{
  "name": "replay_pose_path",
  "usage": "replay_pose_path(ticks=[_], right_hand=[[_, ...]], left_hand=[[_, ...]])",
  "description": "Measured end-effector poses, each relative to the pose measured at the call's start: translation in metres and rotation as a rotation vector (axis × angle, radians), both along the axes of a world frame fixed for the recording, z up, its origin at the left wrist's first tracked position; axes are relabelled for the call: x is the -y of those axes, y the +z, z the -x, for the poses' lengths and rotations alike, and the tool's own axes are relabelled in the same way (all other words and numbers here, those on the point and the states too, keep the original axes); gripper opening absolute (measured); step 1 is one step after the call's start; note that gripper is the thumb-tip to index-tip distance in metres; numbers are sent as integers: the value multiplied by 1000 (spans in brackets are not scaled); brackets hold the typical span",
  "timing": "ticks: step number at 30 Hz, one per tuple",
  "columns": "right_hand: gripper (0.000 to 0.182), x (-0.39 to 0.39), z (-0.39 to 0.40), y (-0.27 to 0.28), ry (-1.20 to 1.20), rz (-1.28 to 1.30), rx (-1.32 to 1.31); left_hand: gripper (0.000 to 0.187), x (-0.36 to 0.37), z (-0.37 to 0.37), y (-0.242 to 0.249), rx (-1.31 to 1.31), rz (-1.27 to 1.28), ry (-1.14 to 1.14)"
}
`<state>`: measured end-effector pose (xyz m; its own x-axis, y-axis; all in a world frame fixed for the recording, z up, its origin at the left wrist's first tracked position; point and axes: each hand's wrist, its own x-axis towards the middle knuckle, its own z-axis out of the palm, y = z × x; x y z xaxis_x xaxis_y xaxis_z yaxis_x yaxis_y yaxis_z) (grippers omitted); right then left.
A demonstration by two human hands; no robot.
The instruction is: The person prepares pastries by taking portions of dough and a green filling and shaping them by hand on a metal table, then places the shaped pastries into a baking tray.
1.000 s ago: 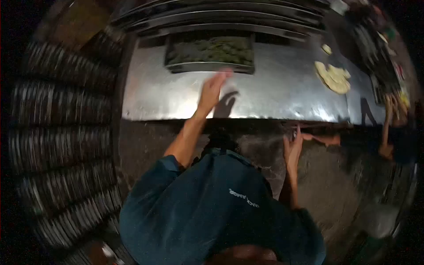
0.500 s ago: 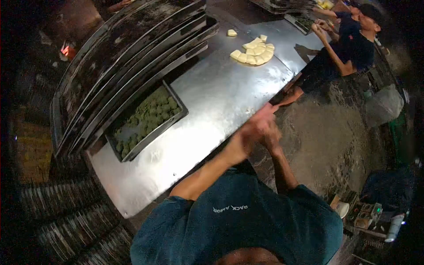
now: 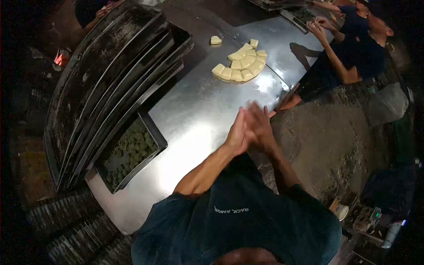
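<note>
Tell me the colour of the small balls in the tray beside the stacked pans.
Green. The balls fill the dark tray; the head view shows them best.

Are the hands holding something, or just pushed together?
It cannot be told. The left hand and right hand are pressed palm to palm above the metal table; anything between them is hidden.

- A steel desk ran across the middle, shiny under the light.
- Pale dough pieces lay in a curved cluster on it, with one single piece just apart.
- A dark tray of green balls sat at its near end.
- Empty black trays were stacked beside it.
- A co-worker in dark clothes leaned at the far end.
</note>
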<state>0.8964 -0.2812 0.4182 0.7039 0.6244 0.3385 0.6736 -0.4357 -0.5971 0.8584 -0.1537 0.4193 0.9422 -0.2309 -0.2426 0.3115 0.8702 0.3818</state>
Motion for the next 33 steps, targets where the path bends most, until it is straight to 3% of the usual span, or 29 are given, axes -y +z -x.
replay_pose_path(ticks=[1,3,4,5,6,7,8,9,11,13,15,17,19,20,21,23,25,27,29,31,32,33], right_hand=[[53,2,-23,-14,-74,38,78],[50,32,-91,-38,-146,-153,-473],[49,47,-130,-55,-246,-107,-313],[49,56,-174,-68,-343,-62,-150],[50,59,-215,-72,-433,-97,-235],[51,59,-254,-77,-520,-126,-323],[53,58,-291,-87,-524,-93,-244],[55,54,-323,-96,-524,-61,-163],[56,31,-363,-110,-467,-106,-140],[57,11,-369,-123,-425,-144,-126],[55,-11,-363,-121,-504,220,-65],[49,-9,-362,-125,-535,274,-120],[37,9,-364,-124,-261,22,-846],[28,22,-369,-130,0,-283,-1058],[28,28,-372,-139,3,-272,-1067],[32,28,-357,-109,105,-348,-595],[32,4,-347,-91,-2,-300,-646],[39,-10,-340,-89,-137,-460,-850],[50,-17,-344,-116,-139,-366,-810],[56,-19,-332,-112,-166,-66,-761],[56,-16,-321,-110,-157,-47,-759],[55,-9,-303,-106,-229,-215,-957]], left_hand=[[59,1,-15,-9,-18,-3,10],[58,-10,-57,-37,429,-714,-90],[58,-17,-67,-43,333,-753,-7],[56,-30,-79,-57,193,-973,1],[54,-44,-94,-82,140,-1073,121],[50,-53,-103,-75,-3,-1152,272],[48,-66,-116,-84,-9,-1176,386],[47,-74,-129,-80,-225,-1155,414],[54,-85,-156,-106,-223,-1073,555],[55,-89,-185,-111,-233,-920,549],[55,-87,-208,-108,-315,-903,562],[55,-83,-221,-101,-386,-882,591],[46,-78,-227,-98,-360,-882,322],[37,-72,-228,-92,-302,-976,247],[34,-67,-227,-87,-331,-1203,118],[38,-53,-223,-103,-196,-1472,235],[42,-39,-227,-96,-205,-1445,283],[49,-32,-232,-110,-218,-1207,436],[54,-32,-244,-119,-203,-1161,499],[54,-32,-248,-109,-116,-890,317],[59,-29,-246,-111,-51,-742,319],[59,-26,-239,-113,-53,-728,331]])
